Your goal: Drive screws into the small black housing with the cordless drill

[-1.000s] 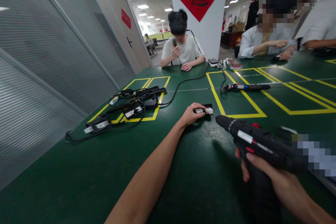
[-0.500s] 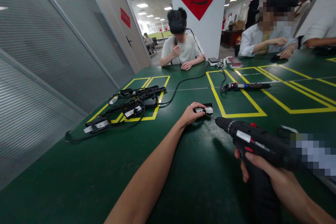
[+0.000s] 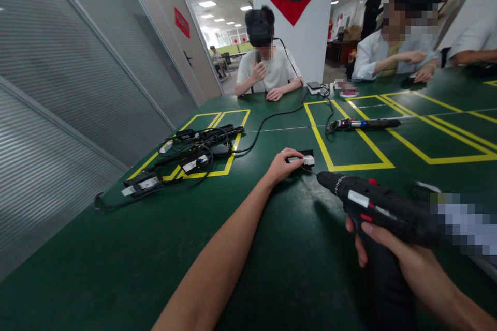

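My right hand (image 3: 392, 251) is wrapped round the grip of a black cordless drill (image 3: 375, 207), which points left across the table. Its thin bit reaches to a small black part with a white label (image 3: 308, 159) lying on the green tabletop. My left hand (image 3: 286, 164) is closed on that part, fingers over its left end and thumb at the near side. Fingers cover much of the part, so the exact contact point of the bit is hard to make out.
A tangle of black cables and label-bearing black devices (image 3: 194, 158) lies to the left. Beyond the drill rests a long dark pen-shaped tool (image 3: 367, 124) with a cord. Yellow tape rectangles (image 3: 361, 167) mark the green table (image 3: 128, 258). Co-workers (image 3: 267, 67) sit opposite.
The view has shifted slightly, moving the scene a little up and left. Both hands keep their holds; my left fingers now cover slightly more of the labelled part.
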Motion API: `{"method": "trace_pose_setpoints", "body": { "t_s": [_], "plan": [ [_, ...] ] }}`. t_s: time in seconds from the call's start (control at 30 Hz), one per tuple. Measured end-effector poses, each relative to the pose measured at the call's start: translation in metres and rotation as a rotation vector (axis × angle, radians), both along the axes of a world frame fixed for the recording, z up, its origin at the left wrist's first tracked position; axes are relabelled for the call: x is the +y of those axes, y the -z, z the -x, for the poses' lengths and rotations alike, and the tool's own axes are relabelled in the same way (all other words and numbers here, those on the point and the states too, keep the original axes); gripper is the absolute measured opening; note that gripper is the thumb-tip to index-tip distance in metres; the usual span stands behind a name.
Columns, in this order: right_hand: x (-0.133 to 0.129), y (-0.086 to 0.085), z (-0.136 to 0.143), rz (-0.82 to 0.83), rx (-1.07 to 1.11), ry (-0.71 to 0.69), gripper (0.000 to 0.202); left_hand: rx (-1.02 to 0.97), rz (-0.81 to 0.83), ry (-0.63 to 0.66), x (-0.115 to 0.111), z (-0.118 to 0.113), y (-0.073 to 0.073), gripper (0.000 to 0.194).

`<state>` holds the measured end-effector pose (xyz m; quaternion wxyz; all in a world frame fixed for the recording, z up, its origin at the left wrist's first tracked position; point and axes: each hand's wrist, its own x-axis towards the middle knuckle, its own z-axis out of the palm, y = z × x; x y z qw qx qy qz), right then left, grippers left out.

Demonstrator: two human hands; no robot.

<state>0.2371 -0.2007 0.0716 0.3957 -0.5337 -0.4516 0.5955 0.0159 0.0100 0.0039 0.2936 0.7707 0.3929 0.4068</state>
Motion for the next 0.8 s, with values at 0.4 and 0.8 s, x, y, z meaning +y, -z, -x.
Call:
{"method": "trace_pose_setpoints", "body": {
  "t_s": [0.4, 0.8],
  "plan": [
    [0.0043, -0.0023, 0.0017, -0.053, -0.055, 0.006, 0.028, 0.009, -0.015, 0.003, 0.0006, 0.001, 0.0001, 0.027],
    [0.0045, -0.0056, 0.0029, -0.048, -0.064, 0.002, 0.029, 0.015, -0.009, 0.0, -0.0007, 0.0, -0.0018, 0.025]
  ]
}}
